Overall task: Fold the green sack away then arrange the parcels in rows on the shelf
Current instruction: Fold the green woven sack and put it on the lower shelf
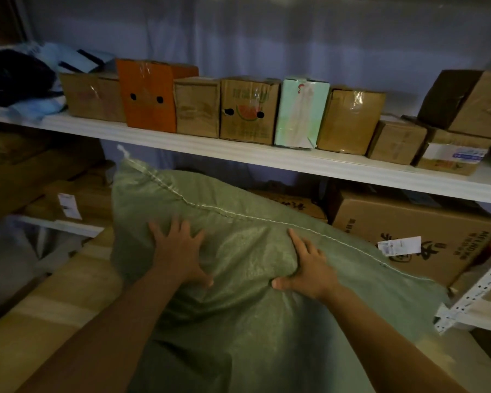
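Below the white shelf (pixel 267 158), a green sack (pixel 238 279) stands bulging in front of the lower storage, its stitched white seam running across the top from upper left down to the right. Left hand (pixel 179 251) lies flat on the sack's upper face, fingers straight and spread, palm pressed to the weave. Right hand (pixel 306 268) rests just beside it on the same face; its thumb hooks under a raised fold of the fabric, fingers laid over the top, pinching that fold.

On the shelf, parcels (pixel 247 110) stand in a single row, side by side: brown cartons, an orange carton (pixel 148 95), a pale green box (pixel 298 114). At the right end one brown carton sits stacked and tilted atop two smaller ones. Dark and blue bags (pixel 17 80) are heaped at the left end. Large cartons (pixel 408 231) fill the level beneath.
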